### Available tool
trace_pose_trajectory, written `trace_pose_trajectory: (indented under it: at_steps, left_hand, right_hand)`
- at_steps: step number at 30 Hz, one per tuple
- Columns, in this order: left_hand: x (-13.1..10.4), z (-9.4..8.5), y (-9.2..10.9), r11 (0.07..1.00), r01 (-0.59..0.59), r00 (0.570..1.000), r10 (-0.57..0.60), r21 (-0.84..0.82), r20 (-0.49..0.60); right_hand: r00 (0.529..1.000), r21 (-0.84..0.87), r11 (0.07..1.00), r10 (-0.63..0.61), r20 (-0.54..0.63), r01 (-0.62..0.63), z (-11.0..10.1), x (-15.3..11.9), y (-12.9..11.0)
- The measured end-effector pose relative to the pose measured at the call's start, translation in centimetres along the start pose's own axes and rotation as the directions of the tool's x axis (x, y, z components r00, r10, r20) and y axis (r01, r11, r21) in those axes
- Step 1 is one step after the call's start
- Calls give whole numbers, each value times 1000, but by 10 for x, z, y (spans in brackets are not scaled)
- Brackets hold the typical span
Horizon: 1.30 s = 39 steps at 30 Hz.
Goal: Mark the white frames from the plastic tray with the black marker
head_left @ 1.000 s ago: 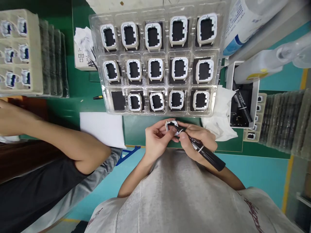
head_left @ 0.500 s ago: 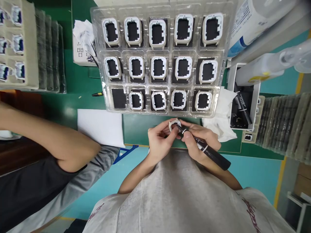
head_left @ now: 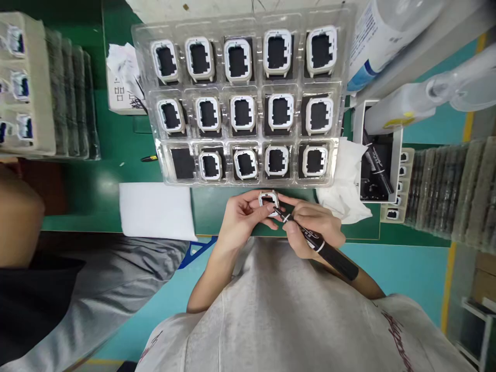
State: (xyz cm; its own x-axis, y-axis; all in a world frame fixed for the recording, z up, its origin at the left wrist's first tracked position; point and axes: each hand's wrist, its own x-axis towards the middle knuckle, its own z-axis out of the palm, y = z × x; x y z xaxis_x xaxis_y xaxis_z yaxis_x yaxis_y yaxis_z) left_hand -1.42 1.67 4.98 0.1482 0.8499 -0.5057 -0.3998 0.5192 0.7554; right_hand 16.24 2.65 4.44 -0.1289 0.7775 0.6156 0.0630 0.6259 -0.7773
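My left hand [head_left: 243,217] is closed on a small white watch case frame [head_left: 264,196], pinching it between thumb and fingers just in front of the tray. A black marker pen [head_left: 320,245] lies in the grip of my right hand [head_left: 313,226], its tip pointing at the frame's lower right side. Whether the tip touches the frame I cannot tell. Beyond both hands is a clear plastic tray [head_left: 298,85] with rows of similar white frames on black pads. Its front left compartment shows only a black pad [head_left: 183,163].
A folded white cloth [head_left: 155,211] lies left, crumpled tissue [head_left: 343,186] right. A white box [head_left: 398,150] holds markers, with bottles behind. Stacked trays [head_left: 437,186] stand far right, more stacked trays [head_left: 72,98] left. A co-worker's arm [head_left: 19,217] is at the left edge.
The view has shifted slightly, so the tray appears further left. The frame in my left hand now shows more of its opening, with the marker tip lower on it. The co-worker's arm has drawn back left.
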Motion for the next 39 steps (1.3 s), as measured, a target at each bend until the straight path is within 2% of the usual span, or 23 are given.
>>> trace_pose_trajectory:
  at_steps: [7,13,15,20,25,34,36,39]
  left_hand:
    - [2,-3,5,999,39,999,-40,15,13]
    - [4,-10,3,999,26,998,-23,-38,66]
    - [4,-12,2,998,32,996,-27,-54,87]
    - [3,-17,-1,999,50,995,-48,-17,89]
    - [3,-19,-7,1000,4,998,-5,14,63]
    - [4,-14,-8,999,-50,998,49,22,42]
    - [2,-13,-10,994,-102,995,102,34,7]
    - [-7,-13,-10,975,-201,967,213,91,-139]
  right_hand:
    - [1000,-9,1000,1,-12,-1,2,0,2]
    - [993,49,995,-88,-72,92,7,2,3]
    - [993,61,992,-105,-60,109,8,2,4]
    - [990,-7,991,-131,-60,131,8,-3,7]
    - [991,16,991,-133,-22,133,3,-6,7]
    - [985,-6,988,-152,-81,152,8,-7,7]
    - [981,-27,987,-158,-112,156,5,-7,7]
    - [984,-28,988,-153,-93,151,-6,-6,6]
